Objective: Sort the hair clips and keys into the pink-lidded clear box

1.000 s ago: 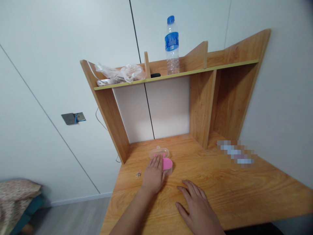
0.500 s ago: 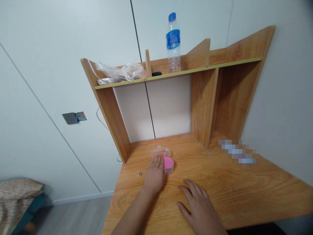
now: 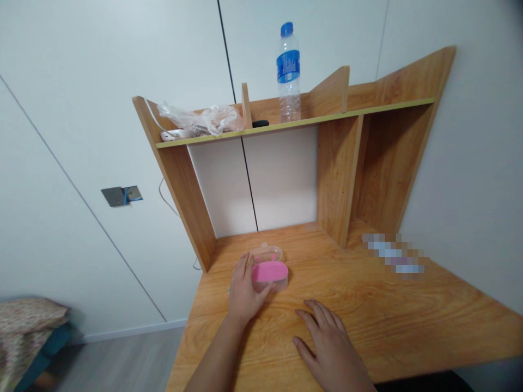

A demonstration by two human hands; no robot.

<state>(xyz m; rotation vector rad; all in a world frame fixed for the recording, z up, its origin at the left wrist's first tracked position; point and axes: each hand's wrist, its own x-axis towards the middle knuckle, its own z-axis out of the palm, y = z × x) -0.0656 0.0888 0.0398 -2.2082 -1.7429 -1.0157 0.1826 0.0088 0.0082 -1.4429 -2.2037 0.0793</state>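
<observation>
A small pink box (image 3: 270,272) with a clear hinged lid (image 3: 267,253) folded back behind it sits on the wooden desk (image 3: 368,310). My left hand (image 3: 243,288) cups the box's left end, with the thumb under its front edge and the fingers up along its side. My right hand (image 3: 327,348) lies flat on the desk nearer to me, fingers spread, holding nothing.
A water bottle (image 3: 288,73) stands on the upper shelf (image 3: 294,124), with a crumpled plastic bag (image 3: 204,120) and a white power strip to its left. A blurred patch lies at the desk's right. A wall outlet plate (image 3: 121,195) and bedding (image 3: 28,321) are at left.
My left hand slid from on top of the pink box to its left end and curled around it. The whole pink top now shows. My right hand stayed put.
</observation>
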